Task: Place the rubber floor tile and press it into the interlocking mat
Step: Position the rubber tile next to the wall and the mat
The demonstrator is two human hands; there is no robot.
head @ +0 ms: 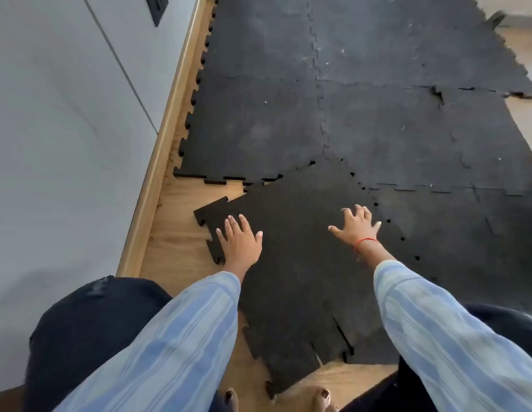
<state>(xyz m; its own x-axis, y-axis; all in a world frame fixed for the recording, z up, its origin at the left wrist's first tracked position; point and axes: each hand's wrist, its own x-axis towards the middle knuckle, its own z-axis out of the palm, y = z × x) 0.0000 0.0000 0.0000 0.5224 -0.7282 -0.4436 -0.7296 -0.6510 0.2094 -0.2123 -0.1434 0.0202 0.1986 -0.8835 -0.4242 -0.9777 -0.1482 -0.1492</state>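
A loose black rubber floor tile (300, 248) with toothed edges lies skewed on the wood floor, turned clockwise against the interlocking mat (288, 114). Its far corner overlaps the mat's seam, and its right edge rests along the neighbouring tile. My left hand (241, 242) lies flat, fingers spread, on the tile's left edge near its teeth. My right hand (358, 226), with a red thread at the wrist, presses flat on the tile's right side near the joint. Neither hand grips anything.
A grey wall (65, 129) with a wooden skirting board (166, 138) runs along the left. Bare wood floor (181, 233) shows between skirting and tile. A raised, unseated seam (437, 93) sits at the mat's far right. My knees and toes are at the bottom.
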